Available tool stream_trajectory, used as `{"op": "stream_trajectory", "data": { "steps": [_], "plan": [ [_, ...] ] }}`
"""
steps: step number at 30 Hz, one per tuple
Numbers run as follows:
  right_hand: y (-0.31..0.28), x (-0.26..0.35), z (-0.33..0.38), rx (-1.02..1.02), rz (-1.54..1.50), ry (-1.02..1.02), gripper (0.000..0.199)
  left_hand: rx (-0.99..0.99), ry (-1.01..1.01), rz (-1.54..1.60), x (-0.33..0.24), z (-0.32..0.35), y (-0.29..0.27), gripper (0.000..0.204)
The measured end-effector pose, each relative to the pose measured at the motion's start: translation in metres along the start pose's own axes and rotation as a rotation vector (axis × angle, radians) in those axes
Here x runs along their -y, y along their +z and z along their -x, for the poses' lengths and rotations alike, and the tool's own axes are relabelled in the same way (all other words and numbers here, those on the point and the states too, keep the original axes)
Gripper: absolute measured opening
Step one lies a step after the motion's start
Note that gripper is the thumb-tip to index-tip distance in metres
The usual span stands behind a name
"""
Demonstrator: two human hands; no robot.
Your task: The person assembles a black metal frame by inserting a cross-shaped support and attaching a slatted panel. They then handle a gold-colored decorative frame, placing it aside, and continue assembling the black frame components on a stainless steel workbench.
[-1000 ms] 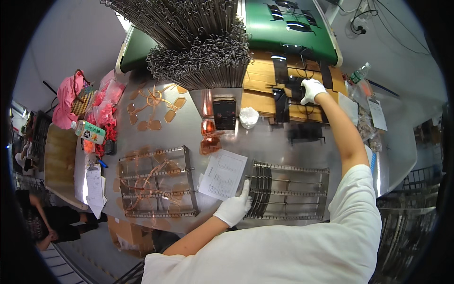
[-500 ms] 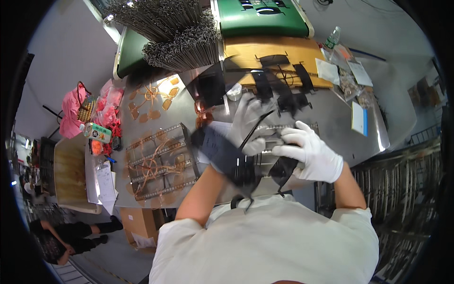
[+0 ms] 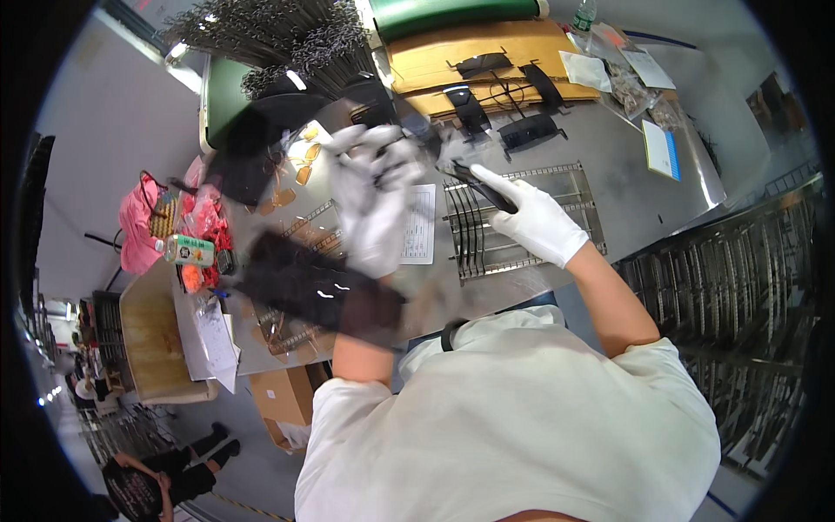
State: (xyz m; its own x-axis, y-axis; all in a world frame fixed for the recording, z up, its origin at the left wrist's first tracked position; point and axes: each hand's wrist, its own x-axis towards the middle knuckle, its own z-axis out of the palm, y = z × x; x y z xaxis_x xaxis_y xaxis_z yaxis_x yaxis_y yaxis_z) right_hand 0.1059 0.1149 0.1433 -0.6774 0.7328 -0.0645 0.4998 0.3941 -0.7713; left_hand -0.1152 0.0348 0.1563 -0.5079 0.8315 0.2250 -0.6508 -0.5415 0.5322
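Note:
My left hand, in a white glove and blurred by motion, is raised in front of me and grips a long flat black piece that runs down to the left. My right hand, also gloved, pinches a slim black part just above a wire rack on the grey table. A white printed sheet lies between the two hands, left of the rack.
Behind the rack a brown board carries several black parts. Bundles of metal rods lie at the back left. A second wire rack holds orange pieces. Stacked racks stand to the right; a cardboard box and another person are lower left.
One second ago my right hand reached the far board and my left rested on the rack. Now both hands are close in front of me, the left holding the black piece higher.

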Motion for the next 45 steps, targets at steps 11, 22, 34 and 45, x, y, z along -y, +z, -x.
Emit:
{"op": "stream_trajectory", "data": {
  "steps": [11,22,34,45],
  "plan": [
    [0.071,-0.09,-0.015,0.203,-0.823,0.57,0.04,0.22,0.203,-0.228,-0.08,0.05,-0.032,0.09],
    [0.069,-0.084,-0.022,0.256,-0.527,0.475,0.054,0.111,0.299,-0.419,-0.06,0.048,-0.033,0.094],
    [0.067,-0.047,-0.025,0.175,0.166,0.317,0.079,0.065,-0.34,0.232,-0.054,0.004,-0.045,0.047],
    [0.027,0.019,-0.022,-0.104,-0.144,-0.158,0.093,0.516,-0.288,-0.163,-0.029,0.044,0.004,0.068]
  ]
}}
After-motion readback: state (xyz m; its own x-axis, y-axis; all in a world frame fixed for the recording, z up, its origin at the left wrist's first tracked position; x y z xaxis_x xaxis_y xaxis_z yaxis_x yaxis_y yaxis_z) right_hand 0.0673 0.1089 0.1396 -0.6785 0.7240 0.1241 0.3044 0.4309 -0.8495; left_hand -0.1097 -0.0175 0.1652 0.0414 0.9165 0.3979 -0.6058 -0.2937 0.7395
